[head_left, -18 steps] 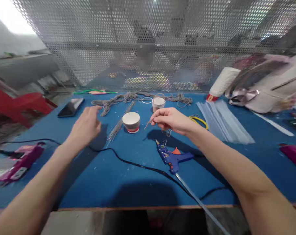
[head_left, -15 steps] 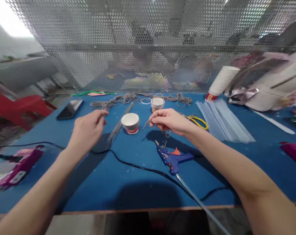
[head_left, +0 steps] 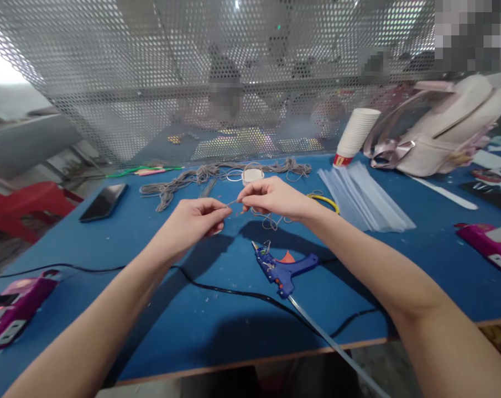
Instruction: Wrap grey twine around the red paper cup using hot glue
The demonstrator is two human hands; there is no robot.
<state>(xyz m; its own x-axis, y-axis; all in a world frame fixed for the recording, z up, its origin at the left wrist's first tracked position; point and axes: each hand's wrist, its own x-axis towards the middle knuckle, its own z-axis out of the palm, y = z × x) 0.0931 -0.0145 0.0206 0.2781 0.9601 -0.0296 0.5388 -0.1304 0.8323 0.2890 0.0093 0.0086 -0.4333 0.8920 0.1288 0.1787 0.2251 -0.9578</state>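
Note:
Between my two hands a thin grey cord (head_left: 233, 203) is stretched. My left hand (head_left: 201, 220) pinches one end, and my right hand (head_left: 264, 198) pinches the cord just to the right of it. Most of the near white bowl is hidden behind my left hand. Beyond my right hand stands a white cup (head_left: 252, 176), partly covered. Loose cord (head_left: 271, 222) lies on the blue table under my right hand. Nearer to me rests a blue glue gun (head_left: 281, 272) with an orange trigger and a long clear stick in its back.
Grey cord bundles (head_left: 209, 172) lie at the back below a perforated metal screen. A phone (head_left: 104, 202) is at left; stacked paper cups (head_left: 357, 135), translucent strips (head_left: 364, 196), yellow-handled scissors (head_left: 327, 202) and a bag (head_left: 441, 132) are at right. A black cable (head_left: 234, 291) crosses the front.
My left hand has moved right, closed on the cord's end and come up beside my right hand, covering the near bowl. The whole view has shifted slightly.

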